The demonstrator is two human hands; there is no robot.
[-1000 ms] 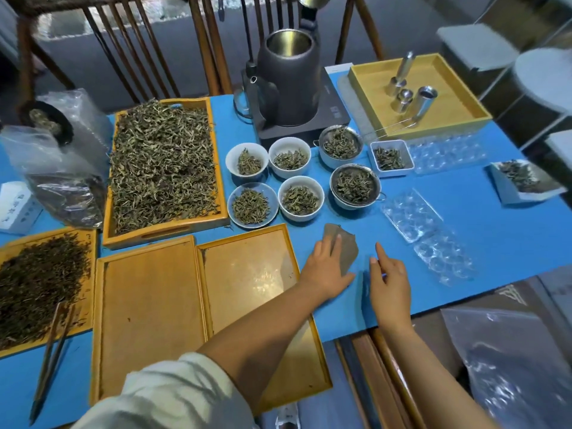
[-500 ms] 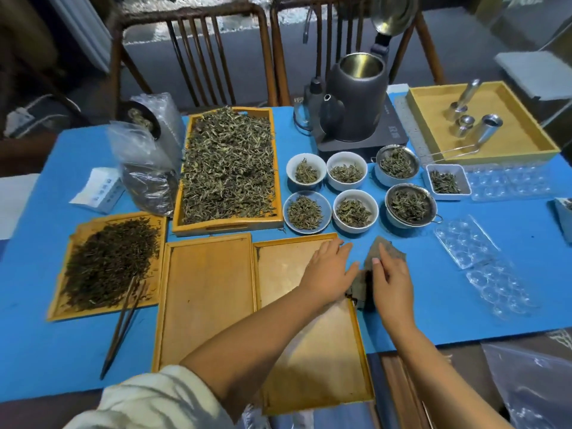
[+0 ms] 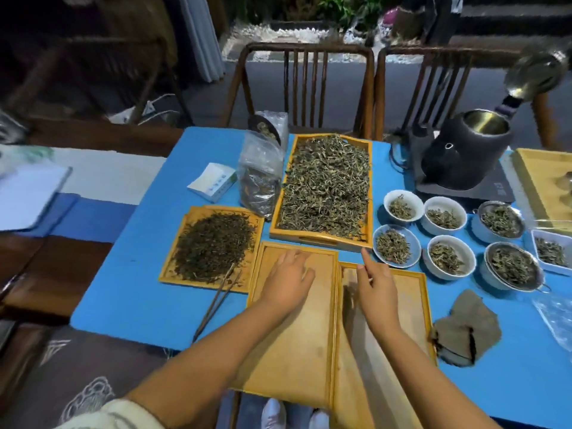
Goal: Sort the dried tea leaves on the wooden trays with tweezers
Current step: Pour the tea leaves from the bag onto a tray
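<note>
Two bare wooden trays lie side by side at the table's front edge. My left hand [image 3: 291,278] rests flat on the left tray [image 3: 288,351]. Over the far end of the right tray [image 3: 408,308] is my right hand [image 3: 376,284], fingers straight and forefinger pointing ahead. Beyond them a deep tray [image 3: 322,239] is heaped with pale green leaves. A flat tray [image 3: 173,275] at the left holds dark leaves. Long brown tweezers [image 3: 216,303] lie across its near corner, untouched.
Several small bowls of leaves [image 3: 393,246] stand to the right, with a black kettle [image 3: 464,156] behind them. A brown cloth [image 3: 467,329] lies right of the trays. A plastic bag of tea [image 3: 260,181] and a white box [image 3: 212,182] sit at the back left. Two chairs stand behind the table.
Both hands left the brown cloth and moved left onto the two bare trays. The camera swung left, so everything shifted right in view.
</note>
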